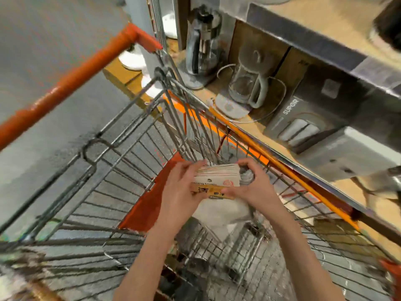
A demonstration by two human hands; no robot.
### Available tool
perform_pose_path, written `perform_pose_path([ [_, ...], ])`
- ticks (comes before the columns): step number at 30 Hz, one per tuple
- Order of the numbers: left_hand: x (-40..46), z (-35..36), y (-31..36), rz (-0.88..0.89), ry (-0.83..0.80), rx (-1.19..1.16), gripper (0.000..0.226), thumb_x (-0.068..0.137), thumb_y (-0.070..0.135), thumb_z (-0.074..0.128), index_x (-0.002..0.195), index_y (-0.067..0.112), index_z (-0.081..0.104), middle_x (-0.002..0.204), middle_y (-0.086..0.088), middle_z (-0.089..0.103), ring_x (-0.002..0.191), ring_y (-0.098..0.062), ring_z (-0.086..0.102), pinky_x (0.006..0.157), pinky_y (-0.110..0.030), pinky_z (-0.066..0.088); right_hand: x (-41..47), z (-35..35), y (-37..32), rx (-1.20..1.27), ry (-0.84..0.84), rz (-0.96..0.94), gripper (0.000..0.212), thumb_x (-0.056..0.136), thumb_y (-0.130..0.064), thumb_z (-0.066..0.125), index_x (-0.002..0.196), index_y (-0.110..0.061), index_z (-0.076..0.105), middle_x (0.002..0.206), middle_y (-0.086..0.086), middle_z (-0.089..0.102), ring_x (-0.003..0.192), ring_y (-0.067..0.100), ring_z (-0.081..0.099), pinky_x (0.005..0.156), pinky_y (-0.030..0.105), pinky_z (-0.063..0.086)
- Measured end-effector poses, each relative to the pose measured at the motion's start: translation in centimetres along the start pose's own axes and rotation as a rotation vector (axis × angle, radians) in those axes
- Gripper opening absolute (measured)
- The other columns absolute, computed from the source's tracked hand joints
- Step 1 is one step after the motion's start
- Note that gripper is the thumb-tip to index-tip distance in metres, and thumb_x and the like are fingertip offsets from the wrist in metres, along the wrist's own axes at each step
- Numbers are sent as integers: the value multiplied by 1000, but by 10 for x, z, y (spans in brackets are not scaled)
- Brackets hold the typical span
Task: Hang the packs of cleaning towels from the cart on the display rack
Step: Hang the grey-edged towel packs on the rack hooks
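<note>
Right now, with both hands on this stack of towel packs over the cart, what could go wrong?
1. The stack of packs is pinched only at its ends by the left hand and right hand; middle packs might slip out into the cart.
2. Lifting right, an elbow could knock the glass kettle on the shelf beside the cart.

Left hand (pixel 181 187): bare, ungloved | Right hand (pixel 252 187): bare, ungloved | Forearms: uncovered, sleeves did not reach them
</note>
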State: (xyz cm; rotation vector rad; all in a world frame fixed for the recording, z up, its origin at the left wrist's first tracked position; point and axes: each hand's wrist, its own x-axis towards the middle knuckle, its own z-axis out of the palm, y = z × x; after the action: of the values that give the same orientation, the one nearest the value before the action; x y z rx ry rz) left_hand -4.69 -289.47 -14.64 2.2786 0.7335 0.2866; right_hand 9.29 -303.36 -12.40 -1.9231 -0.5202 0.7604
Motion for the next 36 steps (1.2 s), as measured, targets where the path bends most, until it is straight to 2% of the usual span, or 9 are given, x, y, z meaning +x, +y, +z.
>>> perform_pose_path([
  [4, 6, -32, 31, 125, 150, -167, 91, 70, 25, 85, 135, 55, 29, 141, 5, 23, 130, -10, 29, 100, -13, 35, -19, -26, -48, 213, 58, -39, 63, 43, -17, 92, 91, -40, 57, 88, -19, 69, 76, 0, 68, 57, 15, 52],
  [8, 8, -67, 74, 203, 205, -348, 79, 80, 46, 71, 134, 70, 21, 153, 12, 3, 135, 18, 10, 99, 2, 27, -35, -45, -98, 399, 61, -54, 58, 36, -26, 90, 85, -39, 61, 92, -1, 73, 80, 21, 72, 58, 29, 57],
  [12, 2, -107, 92, 165, 47, -369, 60, 78, 62, 51, 126, 79, 19, 160, 10, 9, 141, -12, 30, 115, -39, 30, -48, -56, -131, 477, 10, -30, 59, 39, -25, 90, 91, -35, 62, 94, 3, 74, 84, 26, 72, 59, 31, 57],
  [14, -7, -122, 94, 171, -12, -322, 62, 78, 65, 46, 126, 81, 10, 160, 4, 18, 144, -16, 25, 117, -46, 24, -53, -59, -142, 539, -19, -1, 63, 42, -19, 88, 98, -27, 61, 95, 8, 73, 85, 30, 71, 58, 32, 57],
  [18, -30, -146, 99, 180, -57, -309, 67, 81, 64, 44, 124, 82, -4, 155, 11, 15, 144, -3, 11, 114, -25, 15, -57, -52, -161, 631, -108, 56, 61, 51, -9, 79, 107, -20, 60, 99, 13, 72, 87, 31, 71, 59, 34, 58],
  [22, -48, -169, 99, 92, -19, -373, 64, 76, 63, 57, 125, 80, 20, 143, 32, 11, 137, 3, 19, 103, -1, 16, -56, -36, -178, 726, -185, 108, 58, 56, -8, 74, 111, -22, 60, 99, 13, 73, 87, 30, 71, 56, 34, 58],
  [25, -60, -185, 97, 54, 35, -429, 51, 70, 62, 59, 115, 74, 40, 136, 35, 29, 136, -3, 31, 110, -21, 30, -59, -22, -191, 690, -216, 92, 64, 56, -13, 75, 117, -19, 57, 99, 11, 73, 86, 28, 71, 56, 32, 57],
  [29, -74, -206, 89, 12, 166, -504, 40, 73, 41, 67, 99, 68, 52, 122, 38, 46, 116, 11, 45, 96, -8, 37, -62, 5, -210, 583, -252, 63, 68, 57, -20, 77, 121, -20, 54, 99, 9, 73, 87, 28, 71, 58, 32, 57],
  [36, -114, -245, 56, -130, 427, -683, 37, 66, 37, 71, 95, 59, 62, 113, 22, 63, 110, 1, 55, 95, -17, 40, -84, 60, -243, 315, -399, -60, 88, 51, -47, 87, 120, -60, 33, 95, -30, 66, 86, 6, 69, 60, 24, 57],
])
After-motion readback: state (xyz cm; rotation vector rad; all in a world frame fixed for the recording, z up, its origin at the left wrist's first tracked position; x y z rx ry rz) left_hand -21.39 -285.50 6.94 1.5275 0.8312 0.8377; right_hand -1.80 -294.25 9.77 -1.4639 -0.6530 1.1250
